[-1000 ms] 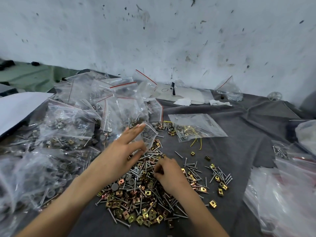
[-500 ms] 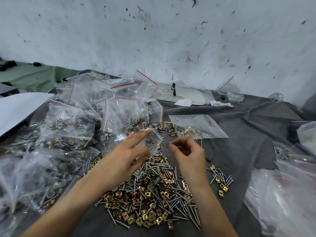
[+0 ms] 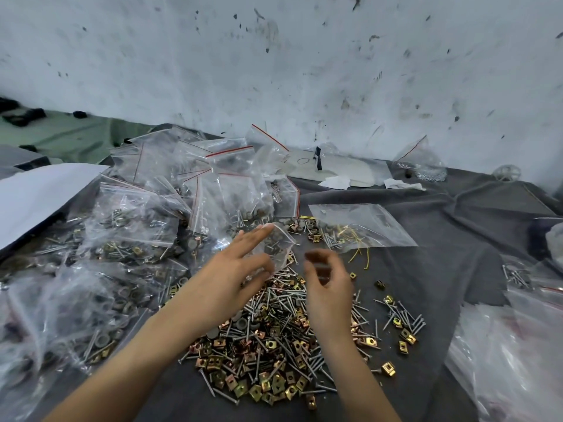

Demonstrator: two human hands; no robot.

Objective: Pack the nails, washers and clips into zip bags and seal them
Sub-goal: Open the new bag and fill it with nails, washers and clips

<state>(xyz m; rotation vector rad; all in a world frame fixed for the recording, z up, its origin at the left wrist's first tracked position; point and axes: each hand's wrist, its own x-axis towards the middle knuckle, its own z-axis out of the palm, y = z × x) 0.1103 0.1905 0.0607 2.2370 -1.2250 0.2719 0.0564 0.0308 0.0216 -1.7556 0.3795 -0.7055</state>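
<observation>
Head view is looking down on a worktop draped in dark grey cloth, with both hands hovering near the middle of the frame. The left hand is holding a small clear plastic zip bag at its fingertips, the fingers stretching long and only lightly bent. The right hand is hanging just right of that bag, apart from it, with its fingers curling inward. Motion blur is smearing it, so whether it is pinching anything cannot be told. Beneath both wrists a loose heap is lying on the cloth in the lower centre. Thin silver steel nails, square brass-coloured metal clips and round grey washers are all mixing together in it. Filled clear zip bags with red seal strips are piling up across the left half of the frame. A flat clear plastic bag with yellow wire inside is lying right of centre, above the right hand. A white sheet of paper is sitting at the left edge, crumpled clear plastic is filling the lower right corner, and a stained white wall is running across the top
</observation>
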